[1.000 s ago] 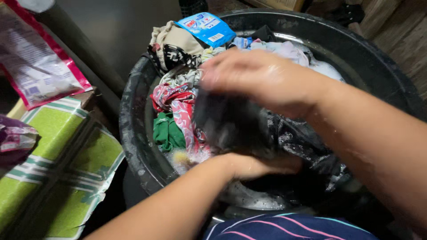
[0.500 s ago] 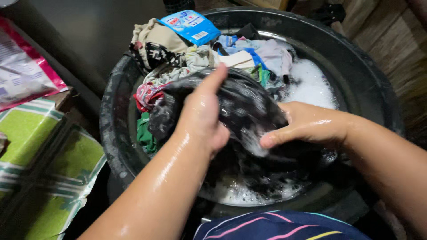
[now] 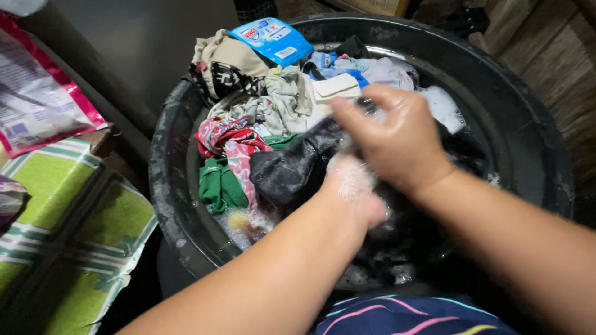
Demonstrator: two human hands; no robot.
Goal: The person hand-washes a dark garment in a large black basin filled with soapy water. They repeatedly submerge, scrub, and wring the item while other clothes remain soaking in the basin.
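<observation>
Your right hand (image 3: 397, 139) sits right of the frame's middle, fingers curled together and gripping the upper part of a wet black garment (image 3: 292, 170). Your left hand (image 3: 357, 189) is just below it, covered in suds and pressed into the same dark cloth; its fingers are buried in the fabric, so you cannot tell how they are set. The two hands touch at the middle of the frame.

The black garment lies bunched in the middle of a big black wash tub (image 3: 534, 118), which fills most of the frame. Soapy water (image 3: 444, 105) shows white near the tub's upper right wall. Heaped along the tub's upper left side is a pile of mixed clothes (image 3: 273, 99), with a red patterned piece (image 3: 223, 139) and a green piece (image 3: 217, 186) lower down beside the black one. A blue detergent sachet (image 3: 271, 40) rests on top of the pile at the top of the frame.

At the lower left, outside the tub, lies a green and white striped sack (image 3: 74, 223), and a pink plastic bag (image 3: 37, 99) sits at the upper left edge.
</observation>
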